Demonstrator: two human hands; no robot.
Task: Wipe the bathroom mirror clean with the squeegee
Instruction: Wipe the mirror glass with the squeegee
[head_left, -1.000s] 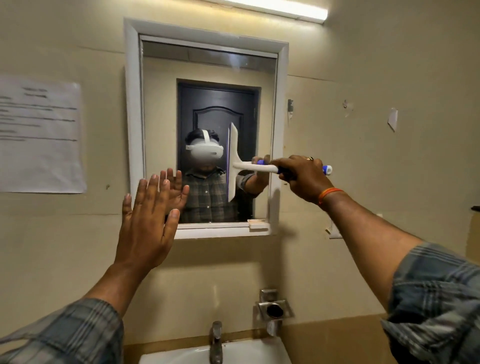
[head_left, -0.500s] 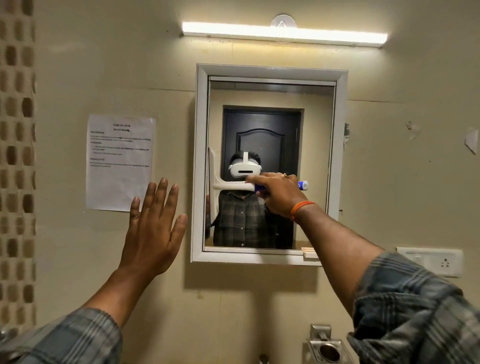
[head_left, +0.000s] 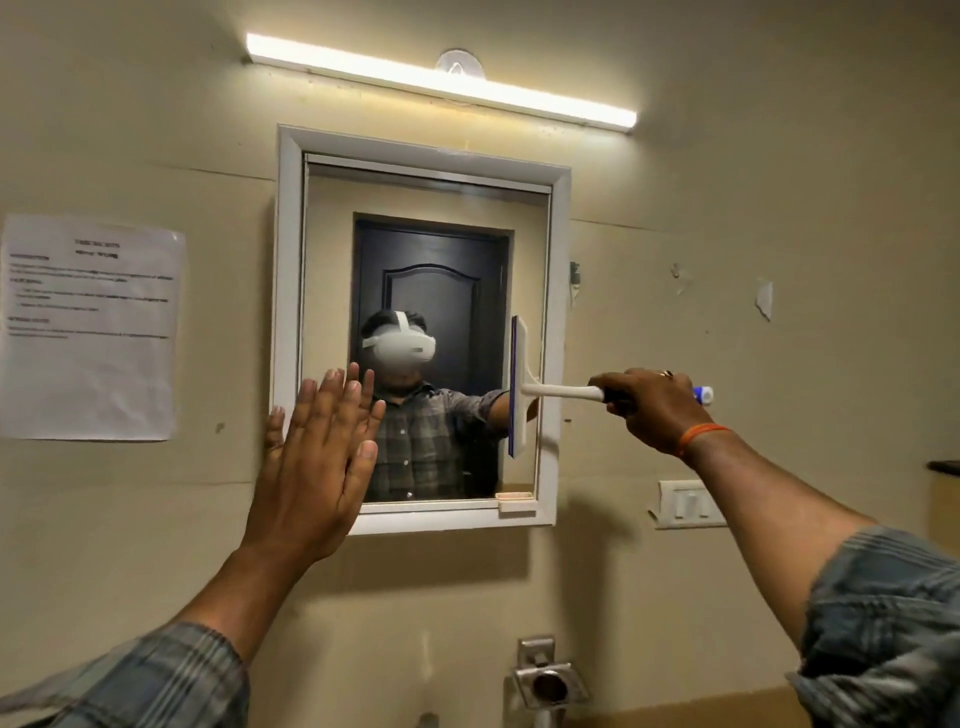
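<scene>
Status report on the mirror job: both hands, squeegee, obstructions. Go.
Right hand grips squeegee handle, blade upright at mirror right edge. Left hand open, raised before mirror's lower left. Nothing blocking the glass besides that hand.

- squeegee (head_left: 524, 387) looked like smooth white plastic
- mirror (head_left: 431, 332) was glossy glass
- notice (head_left: 91, 327) on the left was crinkly matt paper
- sleeves (head_left: 883, 623) were checked cloth

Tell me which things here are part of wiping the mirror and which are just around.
Part of the job: squeegee, gripped by the right hand; mirror; left hand, raised flat by the frame.

Just around: paper notice, tube light, wall switch, steel fitting.
</scene>
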